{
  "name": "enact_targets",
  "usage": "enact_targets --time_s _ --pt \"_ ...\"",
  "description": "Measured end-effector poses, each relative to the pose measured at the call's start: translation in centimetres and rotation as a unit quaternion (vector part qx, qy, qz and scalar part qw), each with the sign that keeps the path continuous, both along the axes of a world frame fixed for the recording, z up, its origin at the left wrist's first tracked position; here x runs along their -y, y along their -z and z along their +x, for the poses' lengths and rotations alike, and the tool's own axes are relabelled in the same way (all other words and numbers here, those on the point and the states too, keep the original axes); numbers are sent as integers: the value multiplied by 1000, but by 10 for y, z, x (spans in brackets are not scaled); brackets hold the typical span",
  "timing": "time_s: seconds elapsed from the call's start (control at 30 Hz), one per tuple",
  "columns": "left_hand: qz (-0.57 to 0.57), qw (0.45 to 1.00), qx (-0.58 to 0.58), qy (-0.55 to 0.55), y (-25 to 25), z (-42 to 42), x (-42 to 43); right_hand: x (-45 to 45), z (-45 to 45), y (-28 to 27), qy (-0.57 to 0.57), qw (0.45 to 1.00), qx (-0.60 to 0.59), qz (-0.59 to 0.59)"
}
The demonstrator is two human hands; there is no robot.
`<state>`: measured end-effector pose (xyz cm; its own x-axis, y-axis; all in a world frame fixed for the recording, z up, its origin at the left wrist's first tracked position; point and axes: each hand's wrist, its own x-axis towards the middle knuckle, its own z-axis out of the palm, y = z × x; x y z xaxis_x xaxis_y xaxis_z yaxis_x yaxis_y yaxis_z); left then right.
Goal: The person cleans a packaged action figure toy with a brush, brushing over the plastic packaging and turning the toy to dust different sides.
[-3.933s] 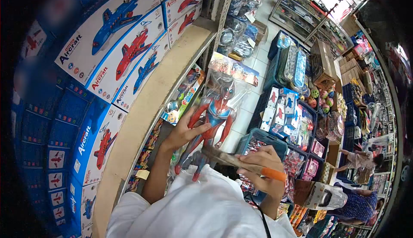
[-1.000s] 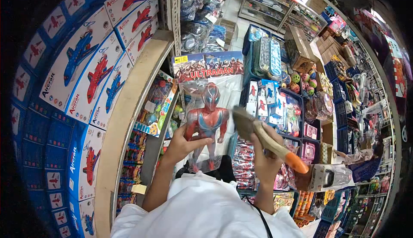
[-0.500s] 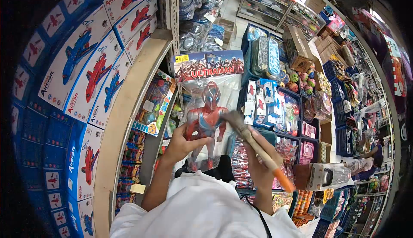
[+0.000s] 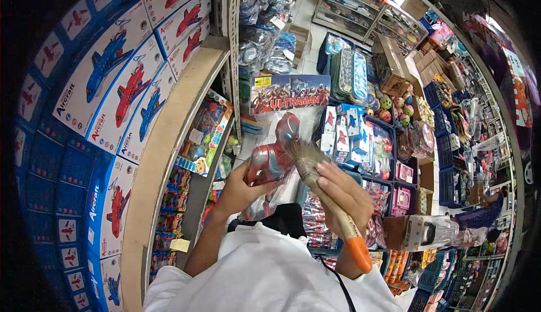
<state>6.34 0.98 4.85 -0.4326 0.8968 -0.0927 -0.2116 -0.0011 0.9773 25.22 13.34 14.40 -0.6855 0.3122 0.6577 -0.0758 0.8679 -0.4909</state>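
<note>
My left hand [image 4: 235, 192] is closed round the lower side of a bagged Ultraman action figure [image 4: 268, 162], red and silver in clear plastic. Its printed header card [image 4: 290, 95] points away from me. In my right hand [image 4: 350, 192] is a dusting brush [image 4: 333, 206] with a pale wrapped handle and an orange end. The brush's grey bristles lie against the bag at the figure's chest and shoulder, and they are slightly blurred. My hand covers part of the handle.
Boxed toy aircraft [image 4: 132, 95] fill the shelf [image 4: 143, 199] on my left. Blue crates [image 4: 378, 121] of toys and a cardboard box [image 4: 390, 67] stand to the right. A glass display case [image 4: 346, 5] is at the back. Another person [image 4: 482, 213] is at the far right.
The figure has turned sideways in my left hand, and its pack has shifted a little right and down. The brush has tilted steeper, its orange end lower and further left.
</note>
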Motion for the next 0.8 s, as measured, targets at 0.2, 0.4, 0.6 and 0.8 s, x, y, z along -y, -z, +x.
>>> enact_targets --time_s 0.2,0.4,0.6,0.8 --pt "35 996 -81 -26 11 -3 2 -10 1 -13 -24 999 24 12" --pt "-8 992 -113 -50 -6 -4 7 -10 -3 -27 -102 991 82 29" --pt "38 962 -257 -84 -10 -8 6 -9 -14 -23 8 996 -3 91" --pt "25 949 -305 -75 -11 -13 7 -8 -19 -25 -36 995 34 84"
